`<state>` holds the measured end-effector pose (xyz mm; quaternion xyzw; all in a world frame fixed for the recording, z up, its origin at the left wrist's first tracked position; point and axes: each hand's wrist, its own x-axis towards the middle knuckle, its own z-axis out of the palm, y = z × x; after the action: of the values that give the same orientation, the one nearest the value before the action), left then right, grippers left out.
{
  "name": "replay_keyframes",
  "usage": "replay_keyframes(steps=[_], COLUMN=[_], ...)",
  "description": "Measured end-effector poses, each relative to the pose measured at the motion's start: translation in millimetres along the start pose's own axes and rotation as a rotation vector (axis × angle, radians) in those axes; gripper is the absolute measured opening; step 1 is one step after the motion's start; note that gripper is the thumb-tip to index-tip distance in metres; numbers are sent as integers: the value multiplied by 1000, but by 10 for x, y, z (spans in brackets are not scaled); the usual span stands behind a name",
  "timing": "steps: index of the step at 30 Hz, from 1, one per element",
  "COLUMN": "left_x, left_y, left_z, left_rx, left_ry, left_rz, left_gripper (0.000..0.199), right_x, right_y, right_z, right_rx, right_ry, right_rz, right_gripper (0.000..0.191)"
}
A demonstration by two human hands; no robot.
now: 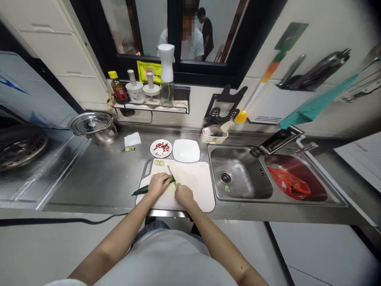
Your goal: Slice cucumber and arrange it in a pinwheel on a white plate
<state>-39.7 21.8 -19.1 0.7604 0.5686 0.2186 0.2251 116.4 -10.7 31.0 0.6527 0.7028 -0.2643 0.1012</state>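
Note:
A white cutting board [202, 186] with a grey edge lies on the steel counter. My left hand [159, 184] is closed over a long green cucumber [141, 190], whose dark end sticks out to the left. My right hand [183, 195] is wrapped round the handle of a knife [172, 174]; the blade points up and left and stands at the cucumber's right end. A few cucumber slices [159, 163] lie at the board's upper left. Behind the board are a plate of chopped red pieces [161, 149] and a white square plate [186, 151].
On the right is a double sink [242, 178] with a faucet [278, 142] and a red plastic bag [290, 183]. A lidded steel pot [102, 131] stands at the back left. White paper [132, 139] lies nearby, below a bottle shelf [151, 107].

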Motion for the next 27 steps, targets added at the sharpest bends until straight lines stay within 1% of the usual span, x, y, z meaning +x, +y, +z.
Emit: replay_keyframes(steps=[3,6,14,17,22,27], left_x=[-9,-12,-7,-5,-3,-6], left_y=[2,1,-6,0,7,6], left_z=[0,5,22,20,18,20], left_rx=[-2,-4,-5,-16,-6,9], left_ry=[6,12,12,15,20,20], left_rz=[4,2,-9,-5,-15,-11], left_gripper=[22,23,21,21,22,20], right_x=[17,-30,-348,-401,-338,-205], right_y=[-13,-11,135,165,125,45], right_z=[1,15,169,208,201,135], right_rx=[6,-2,-27,-32,-31,-22], right_ry=[23,14,-26,-26,-4,2], right_rz=[-12,5,53,65,64,58], right_gripper=[34,33,32,31,33,34])
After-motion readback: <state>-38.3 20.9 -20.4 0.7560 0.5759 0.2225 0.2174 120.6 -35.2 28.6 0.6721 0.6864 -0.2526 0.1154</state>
